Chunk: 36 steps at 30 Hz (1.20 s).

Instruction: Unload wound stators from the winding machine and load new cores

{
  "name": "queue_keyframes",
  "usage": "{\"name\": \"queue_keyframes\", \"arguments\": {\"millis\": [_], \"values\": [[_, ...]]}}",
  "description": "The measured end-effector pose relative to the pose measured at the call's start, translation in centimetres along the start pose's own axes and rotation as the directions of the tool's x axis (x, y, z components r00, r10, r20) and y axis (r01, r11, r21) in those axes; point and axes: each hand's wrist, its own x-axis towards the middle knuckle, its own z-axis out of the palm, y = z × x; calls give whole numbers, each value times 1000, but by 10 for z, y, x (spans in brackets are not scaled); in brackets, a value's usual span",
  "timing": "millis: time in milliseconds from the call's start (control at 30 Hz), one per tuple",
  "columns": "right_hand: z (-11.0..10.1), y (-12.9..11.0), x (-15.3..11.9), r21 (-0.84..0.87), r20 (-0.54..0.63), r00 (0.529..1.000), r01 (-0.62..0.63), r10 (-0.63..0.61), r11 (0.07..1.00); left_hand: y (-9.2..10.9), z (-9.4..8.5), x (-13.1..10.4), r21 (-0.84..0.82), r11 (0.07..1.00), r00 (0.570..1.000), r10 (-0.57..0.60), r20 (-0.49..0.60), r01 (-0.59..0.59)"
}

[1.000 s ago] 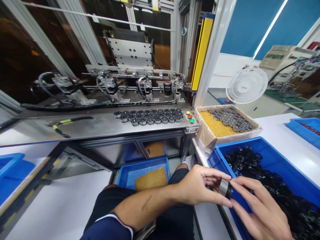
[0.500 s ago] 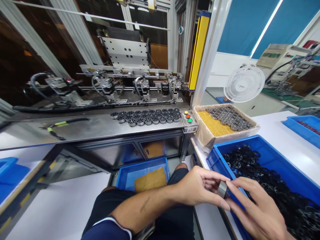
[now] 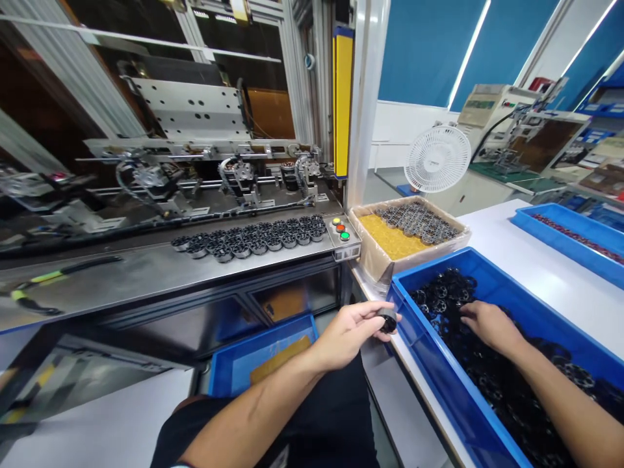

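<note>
My left hand (image 3: pixel 358 328) is closed on a small round metal part with a black inside (image 3: pixel 387 320), in front of the near end of a blue bin (image 3: pixel 424 383). Its fingers and thumb pinch the part's rim. My right hand (image 3: pixel 492 328) reaches into that bin, fingers curled down among loose black plastic parts (image 3: pixel 502 383). Whatever its fingertips grip there is too dark to make out. On the metal ledge (image 3: pixel 141 283) stand rows of similar round parts (image 3: pixel 258 237).
A plastic-lined carton (image 3: pixel 404 260) with grey metal rings (image 3: pixel 419 221) stands behind the bin. Beside the ledge's parts is a button box (image 3: pixel 345 244). A white fan (image 3: pixel 439 159), a yellow light-curtain post (image 3: pixel 343 104) and machine fixtures (image 3: pixel 238 175) stand further back. Below is another blue bin (image 3: pixel 229 364).
My hands have parted. The left has drawn back with the round part, while the right has let go of it and moved into the bin. The view has swung to the right.
</note>
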Motion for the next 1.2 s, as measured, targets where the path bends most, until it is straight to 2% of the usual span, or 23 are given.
{"name": "queue_keyframes", "arguments": {"millis": [67,133,233,267,333,433,500,600,667,733,767,800,833,900,1000,1133,1200], "values": [[17,2,-2,-20,81,996,34,-32,999,1,0,-2,48,998,999,37,-27,-36],[26,1,-6,-30,130,989,69,-65,997,6,2,-8,209,974,995,95,-27,-88],[31,2,-11,-42,168,980,112,-103,993,15,8,-19,518,839,983,183,20,-167],[32,3,-11,-48,174,979,118,-108,992,17,9,-22,576,797,980,199,30,-179],[32,5,-10,-64,183,977,122,-108,991,20,9,-25,604,776,976,217,14,-182],[30,6,-5,-71,191,976,123,-107,990,21,6,-26,506,843,973,228,-25,-184],[23,4,0,-63,162,981,121,-110,991,20,1,-25,346,921,977,210,-49,-181],[-1,-14,3,-34,14,994,107,-107,994,18,-4,-23,50,990,990,136,-28,-135],[-23,-44,-5,6,-125,985,125,-123,992,16,-5,-22,-82,990,993,118,17,-117],[-45,-85,-24,79,-265,946,216,-188,973,13,-3,-21,-163,981,991,117,63,-105],[-55,-107,-37,181,-394,891,317,-227,931,12,0,-20,-181,979,990,111,83,-95],[-63,-128,-50,227,-453,847,410,-277,884,12,3,-20,-183,980,990,101,101,-81],[-69,-147,-62,245,-497,801,497,-333,832,11,6,-20,-172,982,989,95,116,-74],[-75,-173,-80,282,-520,754,596,-402,752,10,12,-19,-143,986,985,102,138,-82],[-73,-185,-88,292,-520,718,659,-463,693,8,19,-19,-170,981,976,120,181,-89],[-69,-180,-84,261,-533,675,705,-511,659,1,26,-19,-262,965,964,89,249,-21],[-68,-180,-83,244,-546,658,717,-519,653,-1,31,-19,-291,957,967,78,241,-5]]}}
